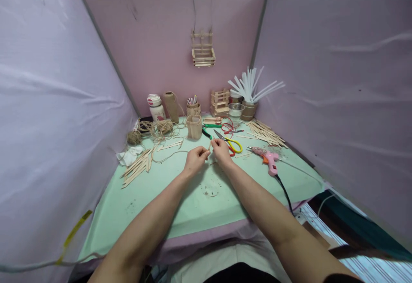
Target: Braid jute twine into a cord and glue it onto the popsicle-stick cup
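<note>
I see my left hand (195, 159) and right hand (221, 150) both pinched shut on a small wooden stick (210, 146) above the bench (167, 201), near the scissors (229, 141).

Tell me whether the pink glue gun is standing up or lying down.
Lying down. The pink glue gun rests on its side on the green table, right of both hands, its black cord trailing toward the table's edge.

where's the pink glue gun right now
In the head view, the pink glue gun lies on the green table, right of the right hand, beside the yellow-handled scissors.
</note>
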The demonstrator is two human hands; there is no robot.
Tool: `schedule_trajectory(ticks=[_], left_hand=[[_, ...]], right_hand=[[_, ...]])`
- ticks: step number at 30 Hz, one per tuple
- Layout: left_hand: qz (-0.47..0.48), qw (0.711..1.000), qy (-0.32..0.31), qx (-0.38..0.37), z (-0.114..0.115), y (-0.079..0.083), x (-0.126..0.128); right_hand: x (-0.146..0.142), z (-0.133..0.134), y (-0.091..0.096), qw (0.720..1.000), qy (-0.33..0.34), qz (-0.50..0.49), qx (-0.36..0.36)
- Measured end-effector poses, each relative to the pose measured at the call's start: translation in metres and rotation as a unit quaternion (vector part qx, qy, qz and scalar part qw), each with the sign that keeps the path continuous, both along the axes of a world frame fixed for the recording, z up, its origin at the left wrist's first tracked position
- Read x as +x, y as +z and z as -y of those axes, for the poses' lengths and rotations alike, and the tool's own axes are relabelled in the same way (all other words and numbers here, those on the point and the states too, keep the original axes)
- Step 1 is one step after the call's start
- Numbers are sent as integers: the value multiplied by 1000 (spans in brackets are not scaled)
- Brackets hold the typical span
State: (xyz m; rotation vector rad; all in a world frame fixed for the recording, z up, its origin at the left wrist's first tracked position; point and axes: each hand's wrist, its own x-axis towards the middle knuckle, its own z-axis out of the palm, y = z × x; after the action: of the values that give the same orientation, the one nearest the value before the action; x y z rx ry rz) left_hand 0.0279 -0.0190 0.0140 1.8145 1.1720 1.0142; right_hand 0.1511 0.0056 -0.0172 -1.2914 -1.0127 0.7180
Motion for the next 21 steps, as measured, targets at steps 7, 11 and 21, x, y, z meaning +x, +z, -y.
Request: schedule_trajectory(ticks=[7, 11, 21], left_hand=[[99, 993, 15, -55, -3, -3, -5], [157, 983, 13, -93, -6, -5, -9], [170, 983, 43, -61, -9, -7, -13]], right_hand=[[2, 3, 9, 993, 58, -99, -12], [3, 6, 18, 980, 110, -163, -38], [4, 10, 24, 960, 186, -178, -110]])
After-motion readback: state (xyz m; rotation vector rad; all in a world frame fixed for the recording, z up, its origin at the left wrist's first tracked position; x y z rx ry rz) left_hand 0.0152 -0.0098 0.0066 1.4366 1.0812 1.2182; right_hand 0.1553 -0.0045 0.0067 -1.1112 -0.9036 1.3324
